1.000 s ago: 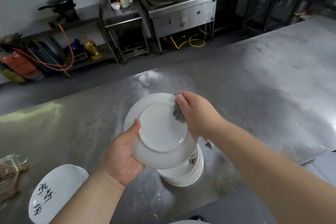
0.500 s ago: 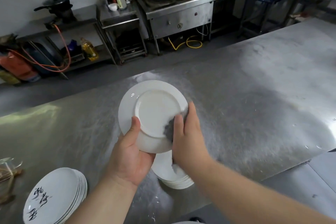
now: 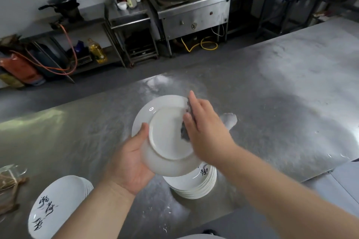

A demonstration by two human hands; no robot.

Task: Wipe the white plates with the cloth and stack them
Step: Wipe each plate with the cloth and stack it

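My left hand [image 3: 129,163] grips a white plate [image 3: 165,137] by its lower left rim, underside facing me, tilted above the steel table. My right hand [image 3: 206,132] presses a dark grey cloth [image 3: 185,126] against the plate's right side, fingers flat and pointing up. Directly below the held plate stands a stack of white plates [image 3: 194,184] with black writing on the top one. A second stack of white plates [image 3: 56,205], also with black calligraphy, lies at the lower left.
The steel table [image 3: 281,103] spreads wide to the right and far side. A glass object and brown sticks [image 3: 9,182] sit at the left edge. Beyond the table are a stove unit [image 3: 194,11], shelves with bottles and a gas cylinder [image 3: 21,68].
My right hand with the cloth slid from the plate's lower right up along its right side. The plate tilted and shifted slightly lower in my left hand.
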